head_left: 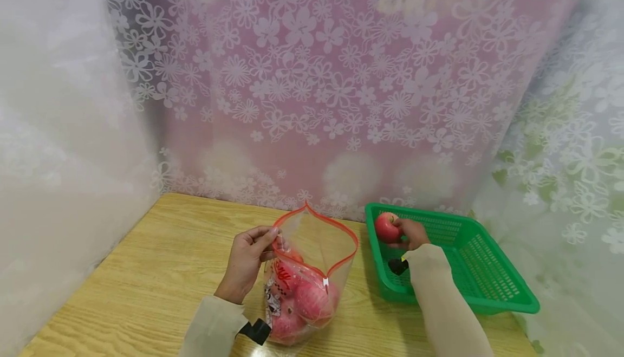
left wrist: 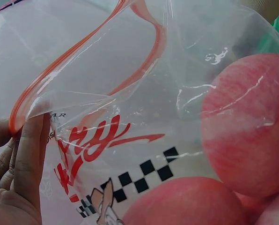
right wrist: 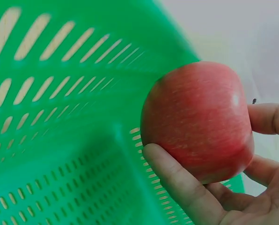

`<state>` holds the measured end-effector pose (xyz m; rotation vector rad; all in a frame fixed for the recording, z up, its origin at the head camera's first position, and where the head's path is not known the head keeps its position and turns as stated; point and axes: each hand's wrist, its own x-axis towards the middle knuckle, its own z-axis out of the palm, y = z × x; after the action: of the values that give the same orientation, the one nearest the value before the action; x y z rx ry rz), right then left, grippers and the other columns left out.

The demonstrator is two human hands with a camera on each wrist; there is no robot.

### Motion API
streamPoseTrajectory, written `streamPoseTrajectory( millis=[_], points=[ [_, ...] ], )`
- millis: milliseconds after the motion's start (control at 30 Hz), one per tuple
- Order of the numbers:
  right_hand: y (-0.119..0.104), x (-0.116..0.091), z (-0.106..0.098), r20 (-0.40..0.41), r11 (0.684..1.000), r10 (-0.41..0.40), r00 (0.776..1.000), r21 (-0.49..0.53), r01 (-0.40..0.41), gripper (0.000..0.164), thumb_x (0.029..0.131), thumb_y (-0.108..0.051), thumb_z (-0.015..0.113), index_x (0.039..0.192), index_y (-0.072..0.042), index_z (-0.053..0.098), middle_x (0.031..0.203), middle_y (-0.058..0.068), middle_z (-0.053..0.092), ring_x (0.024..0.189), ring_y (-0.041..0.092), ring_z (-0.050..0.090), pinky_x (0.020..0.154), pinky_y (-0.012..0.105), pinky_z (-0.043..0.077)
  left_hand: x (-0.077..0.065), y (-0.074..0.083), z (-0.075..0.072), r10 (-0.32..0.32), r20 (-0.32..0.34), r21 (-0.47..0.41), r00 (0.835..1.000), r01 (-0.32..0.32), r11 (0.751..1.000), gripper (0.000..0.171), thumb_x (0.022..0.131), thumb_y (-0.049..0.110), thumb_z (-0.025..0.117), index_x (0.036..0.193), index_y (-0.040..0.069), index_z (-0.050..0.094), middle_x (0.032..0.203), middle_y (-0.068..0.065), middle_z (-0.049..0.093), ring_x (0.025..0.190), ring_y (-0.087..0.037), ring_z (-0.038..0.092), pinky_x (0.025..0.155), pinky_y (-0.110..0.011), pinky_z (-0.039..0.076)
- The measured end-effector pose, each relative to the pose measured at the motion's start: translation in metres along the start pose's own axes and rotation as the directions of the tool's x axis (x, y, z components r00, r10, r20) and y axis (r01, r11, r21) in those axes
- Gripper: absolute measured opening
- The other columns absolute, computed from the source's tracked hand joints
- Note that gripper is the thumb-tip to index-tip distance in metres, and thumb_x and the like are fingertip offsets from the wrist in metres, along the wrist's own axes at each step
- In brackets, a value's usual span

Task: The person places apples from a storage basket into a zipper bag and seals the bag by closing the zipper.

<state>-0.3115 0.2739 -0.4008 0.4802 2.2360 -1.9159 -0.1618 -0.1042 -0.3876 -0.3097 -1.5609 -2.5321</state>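
A clear zip bag (head_left: 336, 262) with an orange-red zip edge stands open-mouthed on the table, holding several red apples (head_left: 314, 298). My left hand (head_left: 246, 259) pinches the left side of the bag's rim between thumb and fingers; red lettering and a black check print show on the bag in the left wrist view. Over at the right, my right hand (head_left: 411, 233) grips a single red apple (right wrist: 198, 122) at the back left corner of the green basket (head_left: 497, 254). In the right wrist view thumb and fingers wrap that apple, which is held up off the basket floor.
The wooden table (head_left: 141, 270) runs up to a floral curtain (head_left: 317, 91) at the back, with more sheeting at both sides. The basket's slotted walls rise just right of the bag. Black wrist cameras (head_left: 255, 331) sit below both hands.
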Motion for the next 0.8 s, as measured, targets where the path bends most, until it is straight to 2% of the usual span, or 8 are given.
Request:
streamPoseTrajectory(
  millis=[167,400,500,667,800],
  points=[
    [-0.009,-0.01,-0.002,0.043,0.999,-0.042,0.998,0.002,0.042,0.046,0.093,-0.01,0.053,0.135,0.005,0.04,0.147,0.02,0.028,0.115,0.037,0.044,0.079,0.047,0.057,-0.001,-0.001,0.001,-0.008,-0.012,-0.006,1.0,0.008,1.0,0.016,0.096,0.011,0.06,0.085,0.011,0.072,0.075,0.0,0.067,0.066,-0.008,0.065,0.065,-0.023,0.057],
    [-0.024,-0.027,-0.003,0.079,0.996,-0.075,0.994,0.059,0.07,0.035,0.094,-0.011,0.05,0.126,0.004,0.047,0.148,0.017,0.024,0.108,0.036,0.048,0.087,0.053,0.051,-0.001,-0.001,0.003,-0.031,-0.042,-0.015,0.999,0.03,0.999,0.014,0.095,0.009,0.061,0.086,0.007,0.071,0.074,-0.001,0.067,0.064,-0.009,0.065,0.064,-0.024,0.057],
    [-0.031,-0.035,-0.003,0.101,0.996,-0.088,0.991,0.032,0.085,0.042,0.095,-0.013,0.049,0.133,0.005,0.044,0.147,0.018,0.024,0.106,0.037,0.052,0.087,0.053,0.052,-0.001,0.0,0.004,-0.042,-0.052,-0.014,0.998,0.041,0.999,0.014,0.095,0.008,0.061,0.086,0.008,0.071,0.073,-0.001,0.067,0.063,-0.009,0.064,0.064,-0.024,0.057],
    [-0.042,-0.047,-0.003,0.168,0.989,-0.131,0.977,-0.042,0.14,0.06,0.098,-0.016,0.047,0.15,0.001,0.025,0.151,0.022,0.02,0.11,0.037,0.052,0.085,0.05,0.054,-0.001,0.0,0.005,-0.047,-0.051,-0.015,0.998,0.046,0.999,0.016,0.095,0.008,0.06,0.084,0.011,0.072,0.072,-0.001,0.067,0.062,-0.008,0.064,0.063,-0.023,0.057],
    [-0.051,-0.057,-0.003,0.202,0.983,-0.157,0.967,-0.065,0.174,0.061,0.099,-0.017,0.046,0.153,-0.003,0.022,0.151,0.022,0.021,0.106,0.033,0.056,0.087,0.051,0.053,-0.002,0.0,0.006,-0.04,-0.041,-0.014,0.998,0.039,0.999,0.017,0.096,0.008,0.06,0.084,0.011,0.072,0.072,0.0,0.066,0.062,-0.008,0.064,0.063,-0.022,0.057]
  ],
)
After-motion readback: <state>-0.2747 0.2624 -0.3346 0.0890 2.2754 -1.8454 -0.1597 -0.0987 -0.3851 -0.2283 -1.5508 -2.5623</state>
